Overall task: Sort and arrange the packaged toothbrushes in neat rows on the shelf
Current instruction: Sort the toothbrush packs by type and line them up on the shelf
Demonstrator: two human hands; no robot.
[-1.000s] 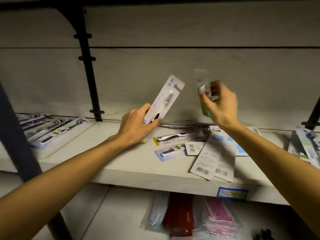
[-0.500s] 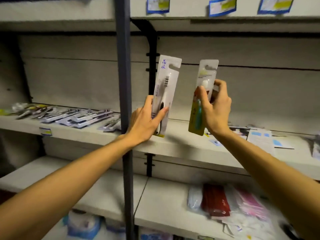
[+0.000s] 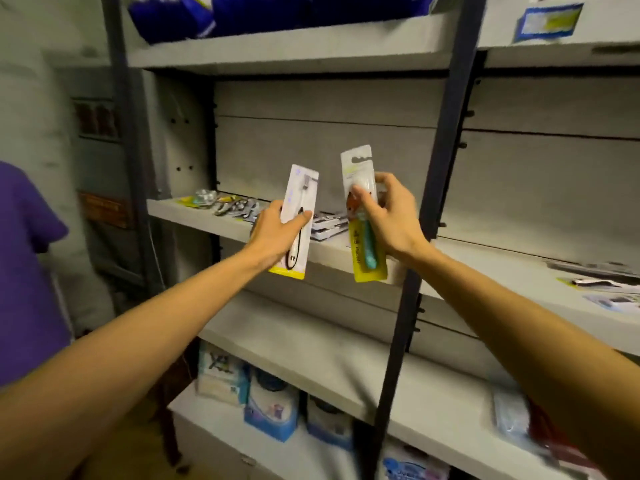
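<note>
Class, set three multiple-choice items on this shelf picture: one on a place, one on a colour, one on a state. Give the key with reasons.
1. Where do the loose toothbrush packs lie?
A. on the middle shelf behind the hands
B. on the floor
C. on the top shelf

2. What colour is the toothbrush in the pack held by the right hand?
A. red
B. teal
C. black

3. How does the left hand stand?
A. open and bare
B. flat on the shelf
C. gripping a white pack held upright

Key: 1 A, the packs lie along that board; 2 B, a teal handle shows against the yellow card; 3 C, thumb and fingers wrap round the pack.
</note>
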